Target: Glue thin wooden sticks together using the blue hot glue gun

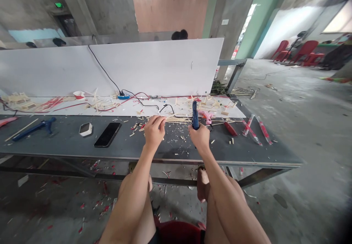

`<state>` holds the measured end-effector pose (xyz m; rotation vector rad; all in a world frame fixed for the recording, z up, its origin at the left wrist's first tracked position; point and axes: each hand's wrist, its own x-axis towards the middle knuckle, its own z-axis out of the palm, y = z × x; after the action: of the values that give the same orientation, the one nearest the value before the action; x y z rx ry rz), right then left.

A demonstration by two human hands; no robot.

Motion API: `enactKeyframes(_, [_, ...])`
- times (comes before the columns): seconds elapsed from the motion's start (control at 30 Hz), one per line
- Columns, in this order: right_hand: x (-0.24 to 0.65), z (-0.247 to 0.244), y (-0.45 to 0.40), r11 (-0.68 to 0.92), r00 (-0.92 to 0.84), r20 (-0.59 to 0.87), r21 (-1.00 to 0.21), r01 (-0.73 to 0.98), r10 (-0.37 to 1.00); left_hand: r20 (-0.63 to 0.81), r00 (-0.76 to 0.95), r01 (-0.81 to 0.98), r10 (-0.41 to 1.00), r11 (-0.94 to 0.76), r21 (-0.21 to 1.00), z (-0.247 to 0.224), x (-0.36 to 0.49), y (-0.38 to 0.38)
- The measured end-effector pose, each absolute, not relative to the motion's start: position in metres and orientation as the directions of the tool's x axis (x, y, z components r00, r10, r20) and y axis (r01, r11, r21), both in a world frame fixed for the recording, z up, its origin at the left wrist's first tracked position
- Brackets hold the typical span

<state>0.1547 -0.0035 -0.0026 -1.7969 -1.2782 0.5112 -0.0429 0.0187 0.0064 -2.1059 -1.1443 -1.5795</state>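
Your shot's lit by soft daylight from the right-side openings, which blow out a bit. Wide-lens warping bends the edges, and the corners go soft.

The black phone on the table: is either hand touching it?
No: the phone lies apart from the left hand, and the right hand grips a blue tool.

**Bare arms, bare legs, dark shorts**

Both forearms are bare, with no sleeves, watch or rings visible on the left hand or the right hand. The legs are bare too, feet unshod. A strip of dark shorts shows at the near edge.
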Motion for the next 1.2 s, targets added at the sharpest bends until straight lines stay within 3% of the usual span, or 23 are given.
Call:
enactKeyframes(0.2, [0.140,-0.003,-0.009,0.047,0.217,0.264,-0.729,0.683,0.940,0.887,0.077,0.744,0.455,-0.619,0.252,0.007,-0.039,0.021])
enactKeyframes(0.37, [0.132,-0.008,-0.009,0.095,0.168,0.275,-0.735,0.671,0.946,0.893,0.059,0.752,0.445,-0.609,0.254,0.007,-0.033,0.021])
enactKeyframes(0.7, [0.127,-0.006,-0.008,0.100,0.135,0.241,-0.760,0.642,0.961,0.901,0.071,0.764,0.427,-0.604,0.226,0.005,-0.032,0.024])
enactKeyframes(1.2, [0.119,-0.003,-0.014,0.062,0.116,0.221,-0.661,0.748,0.968,0.903,0.069,0.779,0.424,-0.588,0.216,0.005,-0.034,0.022])
